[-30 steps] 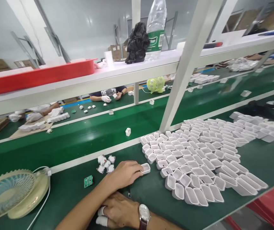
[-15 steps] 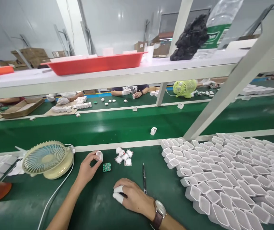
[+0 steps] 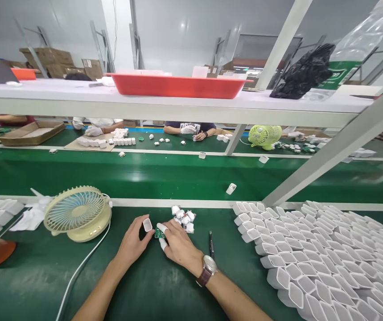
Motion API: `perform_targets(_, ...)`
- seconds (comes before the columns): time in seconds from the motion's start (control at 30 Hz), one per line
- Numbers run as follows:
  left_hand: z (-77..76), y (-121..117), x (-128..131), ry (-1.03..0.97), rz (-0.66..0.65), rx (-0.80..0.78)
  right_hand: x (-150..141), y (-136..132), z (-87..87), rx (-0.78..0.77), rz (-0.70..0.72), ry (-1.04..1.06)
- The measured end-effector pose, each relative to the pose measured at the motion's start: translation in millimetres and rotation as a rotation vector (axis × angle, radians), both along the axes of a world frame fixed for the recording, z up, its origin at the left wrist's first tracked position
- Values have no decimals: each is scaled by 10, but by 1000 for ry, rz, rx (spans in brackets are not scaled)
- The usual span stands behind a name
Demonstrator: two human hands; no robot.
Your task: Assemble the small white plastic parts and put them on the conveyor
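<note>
Between the thumb and fingers of my left hand is a small white plastic housing, its open end facing me. Just right of it, a green circuit board is at the tabletop. My right hand, with white finger cots on two fingertips, has its thumb and index finger on opposite edges of that board. The hand partly covers the board. Right behind the right hand's knuckles lies a small pile of white parts. Black tweezers lie to the right of this hand.
Many white housings stand packed at right. A fan with a white cable stands at left. Behind the table runs a green conveyor belt carrying a few parts. A shelf with a red tray crosses above. Co-workers' hands show opposite.
My right hand has moved forward and left from the bare tabletop to the circuit board, its fingers closing on the board's edges. My left hand still holds the housing, and the view has shifted slightly.
</note>
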State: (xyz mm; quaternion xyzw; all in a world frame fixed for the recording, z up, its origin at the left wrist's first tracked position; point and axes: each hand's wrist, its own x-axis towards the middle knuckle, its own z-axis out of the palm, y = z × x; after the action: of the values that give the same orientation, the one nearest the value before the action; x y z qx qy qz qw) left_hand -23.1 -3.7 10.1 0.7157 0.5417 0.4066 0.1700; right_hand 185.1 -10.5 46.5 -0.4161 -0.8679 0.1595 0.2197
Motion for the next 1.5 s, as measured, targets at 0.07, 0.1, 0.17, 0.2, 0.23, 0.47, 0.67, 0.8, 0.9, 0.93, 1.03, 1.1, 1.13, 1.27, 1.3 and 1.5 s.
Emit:
perform_targets(0.07, 5, -28, -5, 3, -9, -13, 60, -31, 2, -64, -25, 115)
perform_targets(0.1, 10, -41, -1, 3, -22, -22, 113, -61, -10, -109, -42, 196)
perform_targets(0.17, 21, -69, 23, 0, -62, -43, 248, -142, -59, -234, -75, 385)
perform_targets(0.2, 26, -85, 43, -3, -84, -52, 319, -188, -93, -317, -80, 484)
perform_targets(0.23, 30, -103, 69, -7, -106, -61, 387, -235, -129, -409, -76, 578)
perform_targets(0.47, 37, -218, 290, -54, -276, -140, 597, -427, -254, -479, -189, 676)
perform_targets(0.67, 25, -241, 355, -62, -242, -185, 616, -471, -292, -472, -111, 617)
perform_targets(0.8, 38, -243, 348, -70, -237, -229, 723, -530, -200, -256, -141, 311)
perform_targets(0.9, 57, -245, 342, -73, -236, -252, 855, -587, -103, -101, -172, 151)
perform_targets(0.93, 61, -246, 339, -72, -238, -257, 916, -608, -78, -59, -178, 106)
perform_targets(1.03, 64, -251, 329, -70, -258, -265, 1152, -668, -58, 52, -202, -20)
perform_targets(1.1, 60, -256, 321, -64, -272, -267, 1336, -699, -95, 102, -217, -83)
perform_targets(1.13, 58, -260, 319, -57, -277, -269, 1423, -709, -122, 123, -224, -107)
perform_targets(1.27, 58, -273, 320, -30, -295, -291, 1615, -688, -177, 192, -244, -139)
perform_targets(1.3, 60, -274, 323, -26, -298, -299, 1605, -659, -161, 202, -245, -123)
perform_targets(1.5, 63, -251, 330, -39, -323, -299, 1124, -171, 46, 190, -170, 26)
